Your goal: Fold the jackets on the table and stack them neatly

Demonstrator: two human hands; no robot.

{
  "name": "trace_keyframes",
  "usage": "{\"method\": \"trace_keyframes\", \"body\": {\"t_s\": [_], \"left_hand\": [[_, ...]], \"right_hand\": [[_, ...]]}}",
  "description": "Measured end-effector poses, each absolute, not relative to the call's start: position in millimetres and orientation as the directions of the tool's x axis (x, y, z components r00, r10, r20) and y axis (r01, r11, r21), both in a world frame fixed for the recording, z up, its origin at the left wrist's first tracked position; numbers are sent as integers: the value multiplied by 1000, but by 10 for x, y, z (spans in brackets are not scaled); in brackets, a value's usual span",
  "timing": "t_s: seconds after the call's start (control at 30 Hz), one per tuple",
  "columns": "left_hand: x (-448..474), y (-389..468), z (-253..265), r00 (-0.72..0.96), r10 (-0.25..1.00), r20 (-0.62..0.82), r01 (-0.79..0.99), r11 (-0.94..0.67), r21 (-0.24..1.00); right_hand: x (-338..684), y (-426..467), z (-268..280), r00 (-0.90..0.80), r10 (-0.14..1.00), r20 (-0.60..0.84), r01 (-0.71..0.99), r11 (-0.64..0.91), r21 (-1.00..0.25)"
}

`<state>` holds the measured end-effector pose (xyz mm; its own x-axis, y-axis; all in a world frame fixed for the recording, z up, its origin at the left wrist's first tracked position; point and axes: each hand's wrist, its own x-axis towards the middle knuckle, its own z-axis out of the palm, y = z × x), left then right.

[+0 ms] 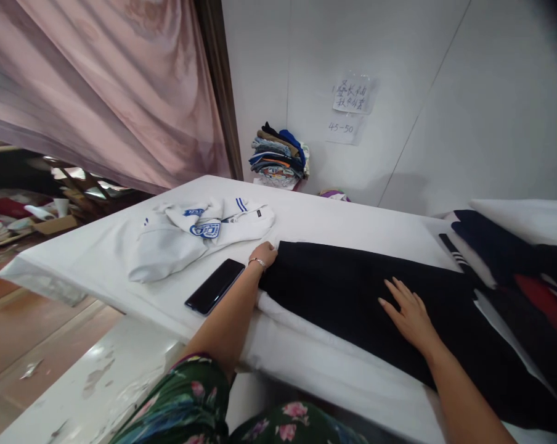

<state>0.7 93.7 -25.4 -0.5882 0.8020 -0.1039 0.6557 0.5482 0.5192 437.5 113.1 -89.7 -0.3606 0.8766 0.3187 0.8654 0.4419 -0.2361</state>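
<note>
Black trousers (pixel 334 283), by their long shape, lie stretched out flat across the white-covered table. At their left end, my left hand (pixel 264 253) pinches the corner of the cloth, fingers closed; a bracelet circles that wrist. My right hand (pixel 408 311) rests on the middle of the black cloth with its fingers spread and palm down. Beside my left forearm lies a dark phone (pixel 215 286). A white garment with blue lettering (pixel 172 243) sits crumpled on the table beyond the phone. The right end of the trousers runs in beside other clothes.
A heap of dark and red clothes (pixel 500 246) lies on the right. Against the wall stands a stack of folded clothes (pixel 278 157), below and left of handwritten paper signs (pixel 352 98). A pink curtain (pixel 121 80) hangs at the left. The table's front edge (pixel 144 324) runs close to me.
</note>
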Motion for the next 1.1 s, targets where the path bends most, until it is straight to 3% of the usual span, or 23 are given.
{"method": "trace_keyframes", "body": {"t_s": [0.23, 0.3, 0.4, 0.5, 0.6, 0.73, 0.93, 1.1], "left_hand": [[82, 778, -138, -596, 803, -24, 691, 528, 495], [185, 728, -71, -536, 838, 107, 765, 427, 483], [387, 723, -72, -262, 923, 283, 925, 156, 347], [539, 789, -193, -67, 994, 89, 973, 45, 225], [575, 859, -304, -71, 995, -65, 981, 81, 179], [536, 894, -333, -76, 996, -53, 986, 83, 146], [495, 926, -359, -65, 997, -31, 993, 67, 98], [472, 959, -380, -73, 997, -40, 994, 76, 79]], "right_hand": [[4349, 1118, -877, -365, 877, 313, 864, 445, -237], [4327, 1107, -846, -363, 879, 309, 863, 442, -245], [4294, 1087, -793, -360, 887, 290, 863, 435, -258], [4261, 1057, -737, -347, 901, 262, 866, 414, -278], [4222, 1020, -658, -330, 920, 210, 870, 383, -312], [4148, 1008, -433, -290, 950, 112, 869, 311, -385], [3928, 1217, -8, -291, 933, 209, 859, 352, -372], [3727, 1461, -165, -336, 941, -33, 897, 309, -315]]}}
